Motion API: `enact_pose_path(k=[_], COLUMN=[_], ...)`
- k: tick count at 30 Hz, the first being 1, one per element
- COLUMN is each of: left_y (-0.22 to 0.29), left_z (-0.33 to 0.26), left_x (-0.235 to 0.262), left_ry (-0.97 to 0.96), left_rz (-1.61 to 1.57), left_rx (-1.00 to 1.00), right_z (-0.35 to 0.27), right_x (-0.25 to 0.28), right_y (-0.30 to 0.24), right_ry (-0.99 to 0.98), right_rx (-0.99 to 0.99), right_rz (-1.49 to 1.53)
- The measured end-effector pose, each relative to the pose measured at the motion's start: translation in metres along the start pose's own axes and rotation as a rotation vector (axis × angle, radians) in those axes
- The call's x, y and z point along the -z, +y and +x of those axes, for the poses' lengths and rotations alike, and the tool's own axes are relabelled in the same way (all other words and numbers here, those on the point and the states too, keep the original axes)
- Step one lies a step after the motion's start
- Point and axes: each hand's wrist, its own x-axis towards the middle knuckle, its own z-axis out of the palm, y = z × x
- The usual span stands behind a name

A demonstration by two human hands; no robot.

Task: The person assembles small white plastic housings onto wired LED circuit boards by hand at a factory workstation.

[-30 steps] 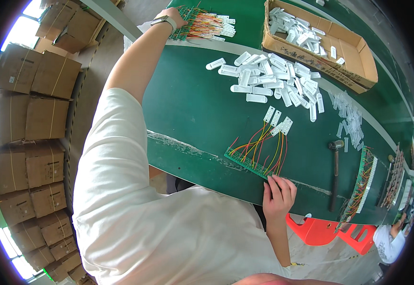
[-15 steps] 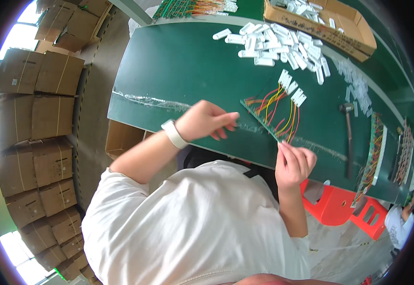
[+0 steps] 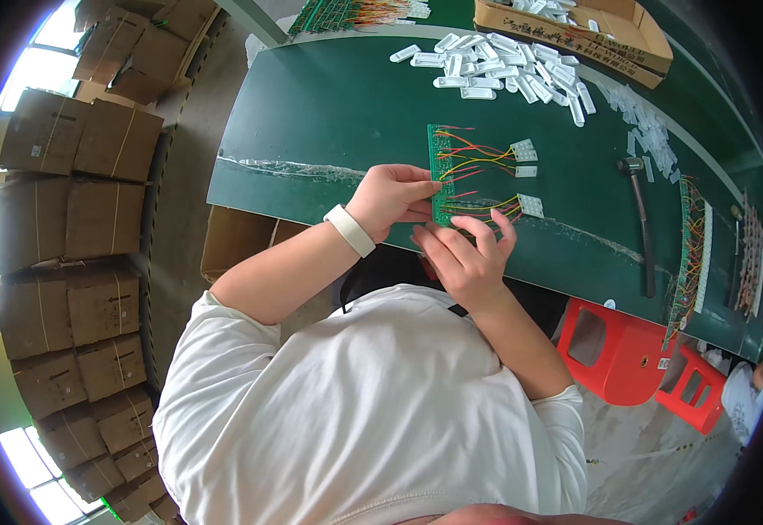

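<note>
Head view puts the green circuit board point(image 3: 439, 162) directly ahead of our body, above the near side of the green table point(image 3: 311, 109), close to its front edge; we cannot tell whether it rests on the surface or is slightly raised. Its long axis runs away from us, almost straight up the view. Our left hand point(image 3: 388, 201) is the nearer one: it comes in from the board's left, thumb over the edge below mid-length, and seems to pinch the strip with the other fingers behind it. Our right hand point(image 3: 471, 262) sits at the near end, fingers partly curled and spread from one another; we cannot tell whether its tips touch the board or grip anything.

The board is a narrow, straight strip with rows of small parts along it. Red and yellow wires point(image 3: 485, 159) leave it toward our right, many bowing together into bunches that end at small white plates point(image 3: 524, 150), while a few short red ones appear to end loose. Beyond the far end lies a heap of white plastic cases point(image 3: 513, 72), and well to the right of the plates lies a hammer point(image 3: 640, 219).
</note>
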Motion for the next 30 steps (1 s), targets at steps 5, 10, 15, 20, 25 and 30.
enact_pose_path(k=[5, 10, 15, 20, 25, 30], left_y=[0.047, 0.179, 0.287, 0.346, 0.310, 0.287], left_z=[0.017, 0.038, 0.100, 0.206, 0.341, 0.388], left_x=[0.040, 0.109, 0.124, 0.131, 0.174, 0.281], left_ry=[0.073, 0.059, 0.112, 0.086, 0.228, 0.298], left_rz=[-0.044, 0.236, 0.413, 0.529, 0.505, 0.680], left_rx=[-0.173, -0.423, -0.493, -0.559, -0.396, -0.265], right_z=[-0.001, -0.021, -0.035, -0.028, -0.028, -0.011], right_x=[0.028, 0.061, 0.062, 0.054, 0.048, 0.050], right_y=[0.018, 0.072, 0.101, 0.099, 0.100, 0.106], right_ry=[0.026, -0.006, -0.124, -0.240, -0.351, -0.367], right_rx=[-0.068, -0.212, -0.383, -0.323, -0.385, -0.436], right_rz=[0.035, -0.103, -0.218, -0.293, -0.316, -0.160])
